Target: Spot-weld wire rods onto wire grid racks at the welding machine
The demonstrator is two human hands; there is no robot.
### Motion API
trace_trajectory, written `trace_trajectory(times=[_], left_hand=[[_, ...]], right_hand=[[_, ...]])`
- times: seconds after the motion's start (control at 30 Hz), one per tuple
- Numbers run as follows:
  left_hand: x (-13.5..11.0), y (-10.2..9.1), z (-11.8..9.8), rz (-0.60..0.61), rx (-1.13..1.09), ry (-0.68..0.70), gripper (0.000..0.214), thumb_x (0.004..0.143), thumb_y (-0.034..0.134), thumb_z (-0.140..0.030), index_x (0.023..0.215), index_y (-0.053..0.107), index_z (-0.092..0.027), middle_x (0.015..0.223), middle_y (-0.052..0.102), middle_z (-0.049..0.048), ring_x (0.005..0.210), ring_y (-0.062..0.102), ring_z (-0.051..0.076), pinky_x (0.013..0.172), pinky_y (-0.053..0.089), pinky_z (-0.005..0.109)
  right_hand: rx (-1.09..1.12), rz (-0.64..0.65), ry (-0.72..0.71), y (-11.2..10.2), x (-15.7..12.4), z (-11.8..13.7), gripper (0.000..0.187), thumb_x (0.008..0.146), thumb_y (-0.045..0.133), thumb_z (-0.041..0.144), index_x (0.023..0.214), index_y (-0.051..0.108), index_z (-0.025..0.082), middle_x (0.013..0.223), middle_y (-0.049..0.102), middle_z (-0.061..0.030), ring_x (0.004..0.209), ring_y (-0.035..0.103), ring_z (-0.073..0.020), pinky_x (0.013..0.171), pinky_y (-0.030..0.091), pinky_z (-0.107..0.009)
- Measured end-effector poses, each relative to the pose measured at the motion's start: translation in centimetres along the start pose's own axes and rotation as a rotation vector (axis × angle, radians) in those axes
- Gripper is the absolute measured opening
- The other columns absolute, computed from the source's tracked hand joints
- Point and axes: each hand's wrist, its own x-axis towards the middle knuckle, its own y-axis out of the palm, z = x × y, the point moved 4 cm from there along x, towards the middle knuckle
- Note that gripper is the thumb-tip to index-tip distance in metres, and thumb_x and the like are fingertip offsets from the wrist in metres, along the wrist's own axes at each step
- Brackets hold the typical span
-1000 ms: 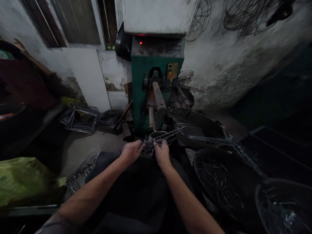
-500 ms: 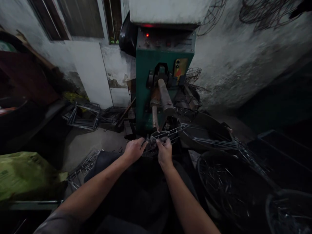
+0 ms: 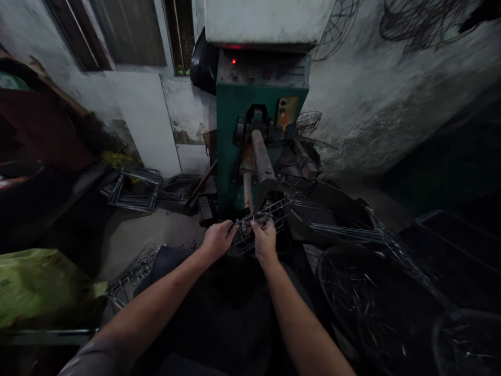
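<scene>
A metal wire frame lies under the two rods of a green spot welder. My left hand is closed on the near left side of this frame. My right hand pinches a short piece of wire between thumb and finger. That piece stands up at the tip of the welder's lower rod, close under the thick upper rod. Dim light hides how the frame and the wire piece meet.
On the right are a dark tub of loose metal pieces and a basin with long wires across it. Stacked wire frames lie at the left on the floor. A yellow-green bag sits at the near left.
The wire frame has shifted and turned slightly under the rods. My right hand's fingers have moved a little at the short wire. My left hand keeps its hold.
</scene>
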Motion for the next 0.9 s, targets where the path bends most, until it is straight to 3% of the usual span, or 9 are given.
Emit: trace_trajectory(times=[0.23, 0.4, 0.57, 0.73, 0.9], left_hand=[[0.0, 0.3, 0.0, -0.006, 0.020, -0.008, 0.031, 0.093, 0.041, -0.038, 0.072, 0.055, -0.019, 0.069, 0.064, 0.0041, 0.068, 0.060, 0.017, 0.059, 0.030, 0.026], [-0.3, -0.1, -0.5, -0.029, 0.029, -0.018, 0.032, 0.094, 0.039, -0.038, 0.075, 0.058, -0.019, 0.073, 0.065, 0.0041, 0.070, 0.060, 0.016, 0.060, 0.031, 0.025], [0.5, 0.0, -1.3, -0.007, 0.076, -0.042, 0.034, 0.094, 0.037, -0.043, 0.079, 0.059, -0.020, 0.074, 0.067, 0.0046, 0.073, 0.062, 0.019, 0.059, 0.030, 0.027], [1.6, 0.6, -2.0, -0.010, 0.089, -0.028, 0.034, 0.093, 0.037, -0.043, 0.080, 0.059, -0.021, 0.079, 0.068, 0.0061, 0.078, 0.064, 0.021, 0.062, 0.032, 0.027], [2.1, 1.0, -2.2, -0.012, 0.084, -0.022, 0.034, 0.093, 0.036, -0.043, 0.080, 0.058, -0.021, 0.078, 0.068, 0.0064, 0.078, 0.064, 0.021, 0.063, 0.033, 0.027]], right_hand=[[0.085, 0.061, 0.070, 0.2, -0.2, 0.2, 0.032, 0.067, 0.067, 0.038, 0.083, 0.046, 0.021, 0.064, 0.056, 0.0051, 0.054, 0.052, -0.0120, 0.056, 0.044, -0.026], [0.011, 0.083, 0.224, -0.9, -1.6, 0.2, 0.033, 0.063, 0.069, 0.041, 0.082, 0.050, 0.021, 0.061, 0.060, 0.0026, 0.053, 0.053, -0.0128, 0.049, 0.042, -0.024], [-0.090, 0.138, 0.457, -1.5, -2.9, -0.9, 0.034, 0.054, 0.069, 0.037, 0.076, 0.051, 0.020, 0.055, 0.060, 0.0037, 0.038, 0.041, -0.0085, 0.038, 0.038, -0.022], [-0.096, 0.208, 0.417, -0.9, -2.9, -1.0, 0.033, 0.051, 0.072, 0.035, 0.077, 0.059, 0.018, 0.063, 0.064, 0.0003, 0.050, 0.054, -0.0142, 0.044, 0.042, -0.025], [-0.125, 0.269, 0.434, -1.2, -2.7, -1.9, 0.029, 0.052, 0.073, 0.035, 0.072, 0.059, 0.019, 0.061, 0.064, 0.0003, 0.052, 0.055, -0.0162, 0.051, 0.046, -0.029]])
